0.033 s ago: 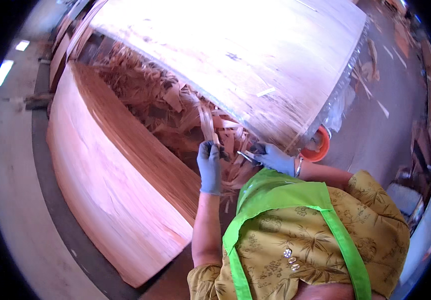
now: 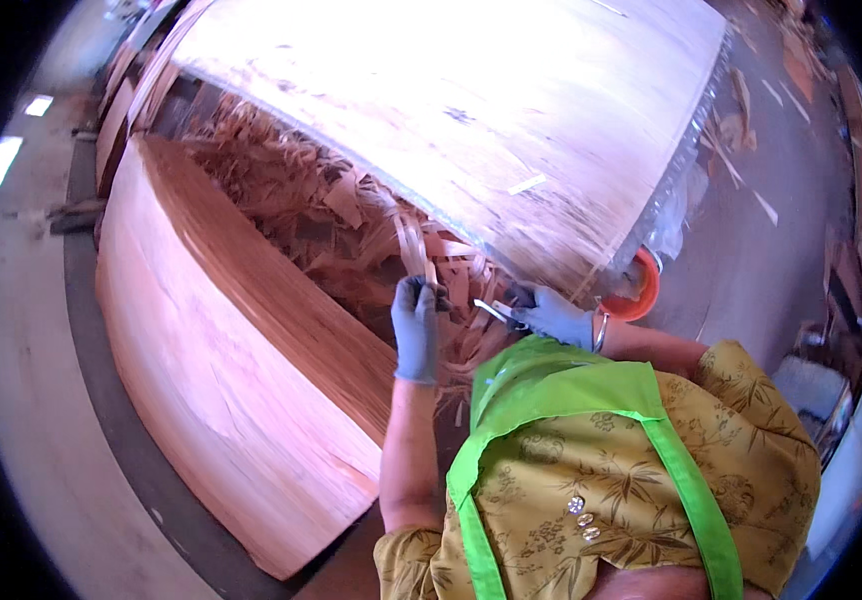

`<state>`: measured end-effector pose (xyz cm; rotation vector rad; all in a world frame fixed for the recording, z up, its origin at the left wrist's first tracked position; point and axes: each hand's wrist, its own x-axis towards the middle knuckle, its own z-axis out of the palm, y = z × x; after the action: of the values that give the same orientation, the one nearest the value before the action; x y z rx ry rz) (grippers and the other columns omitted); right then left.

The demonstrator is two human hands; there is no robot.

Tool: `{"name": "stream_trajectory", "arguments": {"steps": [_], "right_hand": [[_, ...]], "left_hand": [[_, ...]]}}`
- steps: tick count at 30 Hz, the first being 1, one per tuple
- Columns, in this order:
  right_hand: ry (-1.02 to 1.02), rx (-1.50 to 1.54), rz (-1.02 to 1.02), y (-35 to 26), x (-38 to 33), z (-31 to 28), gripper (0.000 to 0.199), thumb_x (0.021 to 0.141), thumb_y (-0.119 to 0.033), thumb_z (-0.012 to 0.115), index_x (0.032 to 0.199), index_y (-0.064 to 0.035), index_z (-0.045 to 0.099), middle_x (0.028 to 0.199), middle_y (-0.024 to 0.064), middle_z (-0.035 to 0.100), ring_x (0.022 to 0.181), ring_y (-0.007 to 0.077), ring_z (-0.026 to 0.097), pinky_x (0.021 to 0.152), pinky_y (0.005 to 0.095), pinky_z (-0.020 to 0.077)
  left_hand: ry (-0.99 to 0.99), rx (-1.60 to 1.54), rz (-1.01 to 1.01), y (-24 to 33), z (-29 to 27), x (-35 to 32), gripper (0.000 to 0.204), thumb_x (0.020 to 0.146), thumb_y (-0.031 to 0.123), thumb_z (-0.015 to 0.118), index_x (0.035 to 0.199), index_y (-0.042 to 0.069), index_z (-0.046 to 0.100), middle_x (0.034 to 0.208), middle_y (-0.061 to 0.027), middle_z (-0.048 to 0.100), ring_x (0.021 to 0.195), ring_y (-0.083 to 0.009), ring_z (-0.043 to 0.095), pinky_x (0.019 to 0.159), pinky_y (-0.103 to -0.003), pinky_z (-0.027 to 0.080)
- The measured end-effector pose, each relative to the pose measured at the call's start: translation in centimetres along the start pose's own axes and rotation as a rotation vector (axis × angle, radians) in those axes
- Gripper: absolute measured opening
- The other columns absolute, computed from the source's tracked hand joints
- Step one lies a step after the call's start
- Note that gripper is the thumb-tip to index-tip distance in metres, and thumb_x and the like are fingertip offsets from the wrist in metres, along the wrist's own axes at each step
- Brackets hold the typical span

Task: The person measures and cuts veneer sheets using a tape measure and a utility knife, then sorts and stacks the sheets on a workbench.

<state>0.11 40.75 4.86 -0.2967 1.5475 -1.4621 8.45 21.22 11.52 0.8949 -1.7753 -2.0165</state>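
My left hand point(image 2: 417, 328), in a grey glove with dark fingertips, is closed in a pinch on a narrow pale strip of wood veneer point(image 2: 431, 273). To its right, my right hand point(image 2: 554, 320), gloved the same way, is closed around a slim, pale, shiny tool point(image 2: 492, 311). The tool's tip points left toward the left hand, with a gap between them; its exact kind is too small to make out. Beneath both hands lies a heap of torn veneer scraps point(image 2: 336, 235).
A tall stack of veneer sheets point(image 2: 241, 360) stands at the left. A wide pale sheet-topped stack point(image 2: 471, 110) lies beyond the hands. An orange-red bucket point(image 2: 643, 297) sits beside the right wrist. Loose strips point(image 2: 736, 175) lie on the floor at the right.
The view has shifted slightly. Both hands keep their grips, a touch farther apart than before.
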Motion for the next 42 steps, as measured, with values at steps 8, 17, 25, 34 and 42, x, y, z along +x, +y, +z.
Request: {"name": "stream_trajectory", "arguments": {"steps": [8, 17, 25, 34, 42], "right_hand": [[0.011, 0.063, 0.023, 2.7, -0.3, -4.0, 0.012, 0.083, -0.015, 0.065, 0.085, -0.0031, 0.063, 0.069, 0.0002, 0.061, 0.060, 0.0076, 0.051, 0.056, 0.0240, 0.0416], [0.391, -0.093, 0.065, -1.6, 2.0, 0.1, 0.013, 0.084, -0.011, 0.064, 0.083, 0.0012, 0.061, 0.066, 0.0006, 0.057, 0.059, 0.0086, 0.050, 0.057, 0.0266, 0.0433], [0.749, 0.405, -0.052, -0.9, 9.7, 6.9, 0.014, 0.084, -0.012, 0.064, 0.087, 0.0020, 0.060, 0.070, 0.0015, 0.059, 0.060, 0.0087, 0.051, 0.056, 0.0262, 0.0433], [0.985, 0.463, 0.007, -6.2, 16.8, 4.4, 0.020, 0.083, -0.021, 0.067, 0.088, -0.0023, 0.062, 0.068, 0.0029, 0.060, 0.058, 0.0121, 0.055, 0.053, 0.0274, 0.0441], [1.204, 0.364, 0.122, -5.1, 21.8, 2.2, 0.033, 0.078, -0.031, 0.069, 0.077, 0.0019, 0.063, 0.064, 0.0085, 0.062, 0.057, 0.0138, 0.060, 0.051, 0.0291, 0.0455]], "left_hand": [[-0.469, 0.474, 0.073, -0.1, 1.9, 15.4, 0.010, 0.085, 0.005, 0.057, 0.091, 0.000, 0.064, 0.077, -0.0005, 0.059, 0.064, -0.0074, 0.052, 0.059, -0.021, 0.043], [-0.917, 0.978, 0.157, -1.5, 4.1, 27.9, 0.016, 0.074, 0.013, 0.070, 0.088, 0.004, 0.067, 0.081, -0.0107, 0.066, 0.070, -0.0202, 0.063, 0.067, -0.031, 0.050], [-1.174, 0.952, 0.490, -2.9, 7.1, 31.6, 0.019, 0.071, 0.012, 0.072, 0.083, 0.005, 0.059, 0.076, -0.0095, 0.064, 0.070, -0.0249, 0.061, 0.063, -0.035, 0.048], [-1.135, 1.107, 0.583, -2.5, 7.1, 31.8, 0.020, 0.075, 0.023, 0.068, 0.086, 0.010, 0.058, 0.080, -0.0109, 0.065, 0.077, -0.0309, 0.062, 0.067, -0.041, 0.048], [-1.030, 1.196, 0.795, -2.7, 6.2, 30.3, 0.028, 0.077, 0.023, 0.060, 0.103, 0.012, 0.055, 0.107, -0.0124, 0.059, 0.099, -0.0306, 0.056, 0.076, -0.048, 0.044]]}}
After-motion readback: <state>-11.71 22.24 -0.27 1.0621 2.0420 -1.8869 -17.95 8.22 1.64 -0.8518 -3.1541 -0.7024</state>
